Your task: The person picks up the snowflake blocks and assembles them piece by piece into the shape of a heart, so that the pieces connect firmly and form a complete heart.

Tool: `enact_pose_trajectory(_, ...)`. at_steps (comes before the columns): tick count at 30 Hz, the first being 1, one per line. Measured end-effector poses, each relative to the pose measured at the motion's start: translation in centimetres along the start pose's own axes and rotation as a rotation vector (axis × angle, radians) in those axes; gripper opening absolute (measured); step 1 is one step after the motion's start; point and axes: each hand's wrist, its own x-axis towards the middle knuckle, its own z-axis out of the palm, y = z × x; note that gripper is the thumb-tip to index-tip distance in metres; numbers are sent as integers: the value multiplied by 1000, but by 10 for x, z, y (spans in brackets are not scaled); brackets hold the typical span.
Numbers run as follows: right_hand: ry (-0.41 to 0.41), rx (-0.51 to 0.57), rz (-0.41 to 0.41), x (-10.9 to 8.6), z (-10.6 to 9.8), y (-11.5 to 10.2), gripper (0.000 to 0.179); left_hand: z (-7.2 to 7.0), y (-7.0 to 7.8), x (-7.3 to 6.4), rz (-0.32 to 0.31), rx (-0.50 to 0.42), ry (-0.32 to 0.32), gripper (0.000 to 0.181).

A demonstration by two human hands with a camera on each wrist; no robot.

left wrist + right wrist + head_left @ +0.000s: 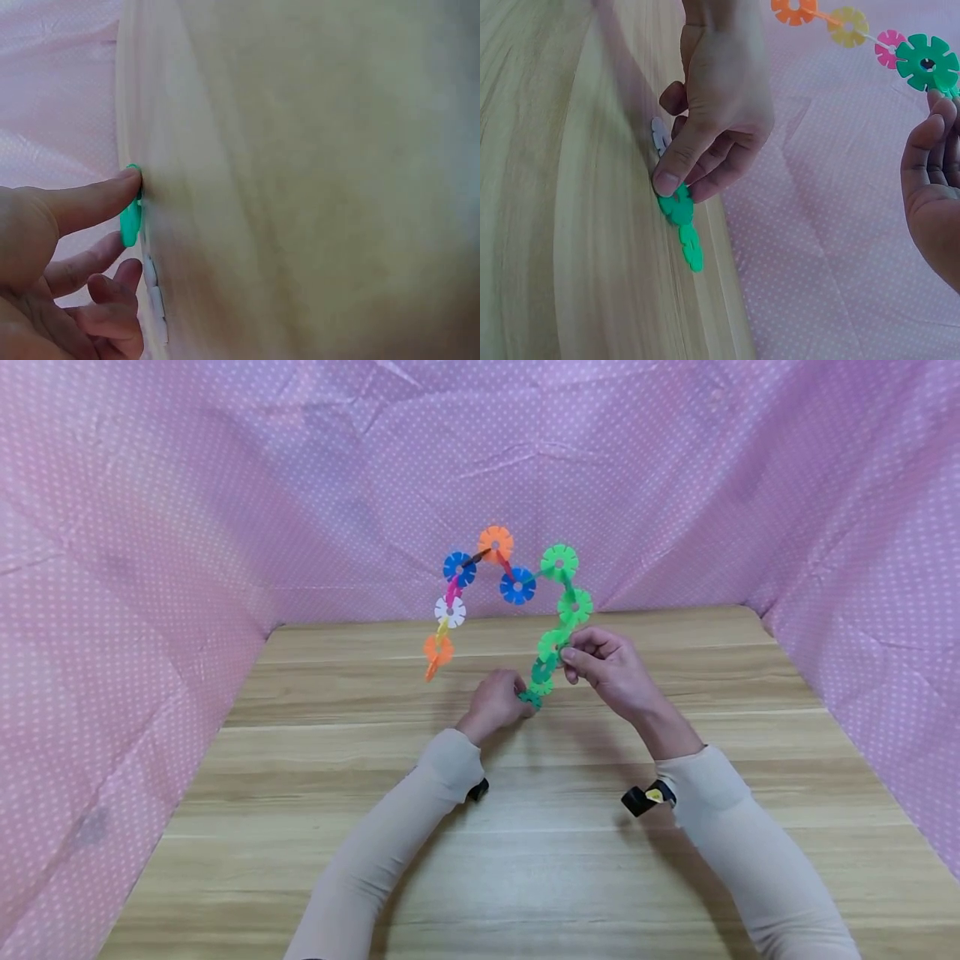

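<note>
A chain of interlocking plastic snowflake discs (pixel 518 586) arches above the table, running from orange, white and blue discs to green ones. Low by the tabletop, my left hand (pixel 497 700) pinches a dark green disc (pixel 131 217) between thumb and finger. In the right wrist view, a bright green disc (pixel 691 247) joins that dark green one. Whitish discs (pixel 156 300) show beside the left fingers. Higher up, my right hand (pixel 611 672) pinches the chain at a green disc (pixel 928 64). The chain's other end, an orange disc (pixel 438 649), hangs free on the left.
The wooden table (pixel 300 827) lies under both hands. Pink dotted cloth (pixel 375 460) hangs behind it and along both sides. Each wrist wears a black camera mount; the right one (pixel 641 799) sits just over the tabletop.
</note>
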Motion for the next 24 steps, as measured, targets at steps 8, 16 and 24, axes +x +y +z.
enact_pose_trajectory(8, 0, -1, -8, 1, -2, 4, 15, -1, -6, -11, 42, -88, 68, 18)
enact_pose_trajectory(16, 14, -19, 1, 1, -3, 2, 15, -12, -10, -34, 148, -353, 145, 7)
enact_pose_trajectory(24, 28, 41, -15, 3, -4, 3, 22, -23, -7, -61, 163, -811, 190, 14)
